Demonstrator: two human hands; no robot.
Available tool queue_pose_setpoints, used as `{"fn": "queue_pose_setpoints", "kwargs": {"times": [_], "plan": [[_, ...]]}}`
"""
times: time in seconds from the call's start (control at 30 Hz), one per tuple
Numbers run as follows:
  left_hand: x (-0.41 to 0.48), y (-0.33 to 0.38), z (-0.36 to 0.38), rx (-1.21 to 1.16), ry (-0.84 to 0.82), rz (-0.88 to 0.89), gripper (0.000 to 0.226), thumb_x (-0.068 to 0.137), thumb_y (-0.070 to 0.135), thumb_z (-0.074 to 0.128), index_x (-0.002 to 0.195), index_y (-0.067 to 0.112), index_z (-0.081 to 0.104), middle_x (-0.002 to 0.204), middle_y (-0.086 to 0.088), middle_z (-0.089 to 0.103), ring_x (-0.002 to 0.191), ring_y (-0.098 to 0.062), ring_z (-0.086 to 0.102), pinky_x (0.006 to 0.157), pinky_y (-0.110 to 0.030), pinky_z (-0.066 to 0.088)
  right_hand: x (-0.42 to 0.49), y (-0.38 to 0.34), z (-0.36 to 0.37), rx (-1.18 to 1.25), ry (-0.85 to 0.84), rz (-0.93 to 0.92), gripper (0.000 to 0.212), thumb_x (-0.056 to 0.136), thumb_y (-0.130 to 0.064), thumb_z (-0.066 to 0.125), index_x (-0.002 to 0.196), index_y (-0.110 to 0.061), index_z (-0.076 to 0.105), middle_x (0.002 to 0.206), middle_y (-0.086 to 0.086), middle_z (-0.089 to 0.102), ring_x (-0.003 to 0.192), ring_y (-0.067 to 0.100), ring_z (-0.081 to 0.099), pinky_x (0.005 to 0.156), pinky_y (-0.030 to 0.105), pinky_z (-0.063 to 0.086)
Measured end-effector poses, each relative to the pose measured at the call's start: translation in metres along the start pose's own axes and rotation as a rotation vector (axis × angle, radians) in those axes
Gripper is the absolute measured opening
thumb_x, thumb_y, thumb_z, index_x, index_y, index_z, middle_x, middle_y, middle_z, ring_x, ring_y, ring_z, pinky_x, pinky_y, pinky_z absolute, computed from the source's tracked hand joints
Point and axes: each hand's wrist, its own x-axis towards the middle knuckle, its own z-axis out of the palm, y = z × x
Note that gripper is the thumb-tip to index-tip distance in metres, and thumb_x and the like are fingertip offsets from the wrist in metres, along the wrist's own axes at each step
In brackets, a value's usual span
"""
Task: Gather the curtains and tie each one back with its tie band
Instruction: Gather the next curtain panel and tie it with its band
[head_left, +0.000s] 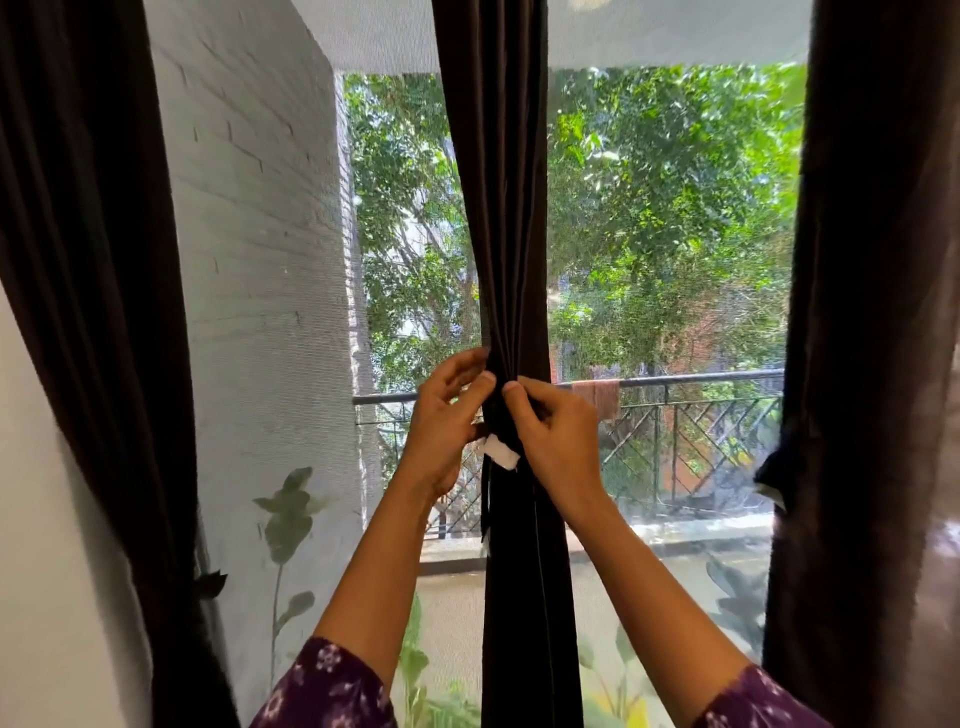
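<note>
Now our hands, left (445, 421) and right (553, 431), pinch the band (500, 415) around the upright middle curtain (493, 208), straight ahead, both equally near.

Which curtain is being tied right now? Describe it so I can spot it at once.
Start at the window with the green trees behind it. Three dark curtains hang there; take the middle curtain, between the two panes. It alone is pinched into a narrow bundle, with the left hand and right hand meeting on it.
</note>
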Motion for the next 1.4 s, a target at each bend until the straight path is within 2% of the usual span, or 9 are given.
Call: {"fn": "queue_pose_setpoints", "kwargs": {"times": [0.1, 0.17, 0.37, 0.5, 0.7, 0.9, 1.0, 1.27, 1.4], "plan": [[-0.001, 0.000, -0.001, -0.024, -0.001, 0.003, 0.026, 0.096, 0.011, 0.050, 0.119, 0.016, 0.060, 0.118, -0.006, 0.065, 0.110, -0.022, 0.061, 0.085, -0.040, 0.055, 0.002, 0.005, -0.002, 0.075, 0.024, 0.072, 0.023, 0.092, -0.022, 0.057, 0.072, -0.022, 0.069, 0.061, -0.006, 0.064, 0.058, 0.006, 0.056, 0.055, 0.024, 0.042], [-0.001, 0.002, 0.000, -0.067, -0.008, 0.005, 0.025, 0.097, 0.009, 0.046, 0.117, 0.013, 0.061, 0.111, -0.006, 0.068, 0.103, -0.019, 0.064, 0.089, -0.037, 0.053, 0.003, 0.010, -0.002, 0.005, 0.037, 0.040, 0.026, 0.093, -0.021, 0.055, 0.070, -0.015, 0.066, 0.055, 0.002, 0.058, 0.050, 0.007, 0.047, 0.049, 0.027, 0.036], [0.003, 0.001, 0.006, -0.067, -0.007, 0.011, 0.023, 0.095, 0.008, 0.050, 0.113, 0.015, 0.062, 0.097, 0.004, 0.070, 0.088, -0.009, 0.066, 0.074, -0.026, 0.058, 0.001, 0.007, 0.001, -0.087, 0.036, -0.072, 0.020, 0.092, -0.023, 0.059, 0.072, -0.029, 0.058, 0.044, -0.013, 0.049, 0.041, 0.000, 0.042, 0.045, 0.010, 0.026], [0.004, -0.001, 0.004, -0.069, -0.021, 0.012, 0.023, 0.095, 0.008, 0.049, 0.114, 0.012, 0.062, 0.090, 0.007, 0.072, 0.083, -0.006, 0.068, 0.062, -0.023, 0.055, 0.001, 0.011, -0.001, -0.084, 0.026, -0.078, 0.015, 0.091, -0.023, 0.061, 0.087, -0.013, 0.072, 0.045, -0.018, 0.049, 0.045, -0.003, 0.048, 0.046, 0.007, 0.029], [0.003, -0.001, 0.004, -0.123, -0.016, 0.019, 0.022, 0.096, 0.005, 0.046, 0.112, 0.008, 0.062, 0.099, -0.005, 0.071, 0.092, -0.014, 0.068, 0.083, -0.029, 0.056, 0.004, 0.021, -0.002, -0.170, 0.128, -0.016, 0.031, 0.094, -0.016, 0.051, 0.063, -0.013, 0.051, 0.045, -0.007, 0.038, 0.040, 0.010, 0.033, 0.042, 0.019, 0.022], [-0.002, -0.004, 0.009, -0.103, -0.027, 0.033, 0.022, 0.095, 0.004, 0.047, 0.106, 0.013, 0.064, 0.094, 0.001, 0.073, 0.092, -0.012, 0.068, 0.082, -0.026, 0.056, -0.004, 0.017, -0.001, -0.265, 0.028, -0.078, 0.023, 0.096, -0.018, 0.048, 0.103, -0.009, 0.067, 0.069, -0.001, 0.064, 0.054, 0.008, 0.056, 0.052, 0.020, 0.044], [-0.007, -0.007, 0.013, -0.108, -0.029, 0.023, 0.022, 0.095, 0.005, 0.048, 0.108, 0.012, 0.064, 0.096, -0.002, 0.072, 0.090, -0.013, 0.068, 0.078, -0.024, 0.057, -0.008, 0.018, -0.009, -0.289, -0.066, -0.117, 0.028, 0.095, -0.017, 0.050, 0.119, -0.010, 0.064, 0.076, 0.001, 0.067, 0.058, 0.008, 0.057, 0.053, 0.012, 0.042], [-0.005, -0.006, 0.008, 0.002, -0.079, 0.079, 0.025, 0.096, 0.005, 0.045, 0.110, 0.012, 0.064, 0.105, -0.007, 0.070, 0.100, -0.020, 0.066, 0.083, -0.025, 0.055, -0.011, 0.014, -0.016, -0.132, -0.122, -0.136, 0.037, 0.079, -0.028, 0.072, 0.114, -0.019, 0.064, 0.085, -0.012, 0.069, 0.078, -0.003, 0.065, 0.069, 0.013, 0.052], [-0.001, -0.002, 0.007, 0.065, -0.109, 0.079, 0.022, 0.096, 0.003, 0.045, 0.107, 0.008, 0.063, 0.094, -0.005, 0.072, 0.089, -0.017, 0.069, 0.077, -0.027, 0.057, -0.009, 0.018, -0.013, -0.091, -0.113, -0.086, 0.065, 0.074, -0.021, 0.076, 0.132, -0.017, 0.047, 0.099, -0.003, 0.069, 0.087, 0.005, 0.065, 0.073, 0.006, 0.048]]}}
